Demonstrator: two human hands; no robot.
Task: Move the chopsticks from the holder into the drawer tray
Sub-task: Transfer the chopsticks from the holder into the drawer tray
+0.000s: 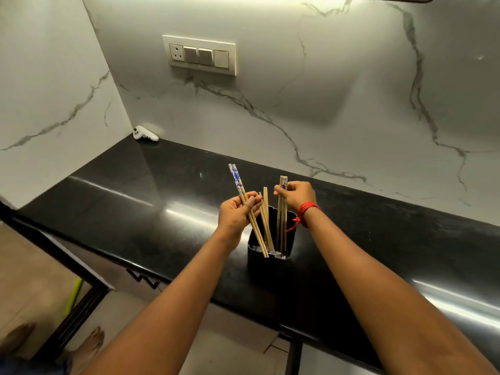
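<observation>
While both bare forearms are reaching out over the front edge of the black countertop [135,201], a person is emptying a black holder [270,262] of chopsticks; no drawer or tray is showing anywhere in this head-camera view, so the destination is lying out of sight.

The left hand [235,215] is closing around a blue-patterned pair [244,201], which is slanting from upper left to lower right; its thin ends are crossing in front of the holder's rim, and whether they are clear of the opening is hard to tell.

The right hand [297,196], a red thread [305,212] tied at the wrist, is pinching the tops of an upright bundle [282,220] whose lower ends are standing inside the holder's right side.

Between the two hands, a plain wooden pair [265,212] is leaning in the holder with nobody gripping it; it is lying just beside the left hand's fingertips [255,200] and a little farther from the right hand.

The sticks in the holder are pointing nearly vertical, so a lift along their long axis, straight up, looks the likeliest way to free them.

Farther back, a small white object [146,134] is resting in the corner; a switch plate [199,54] is sitting on the marble wall [351,90].
</observation>
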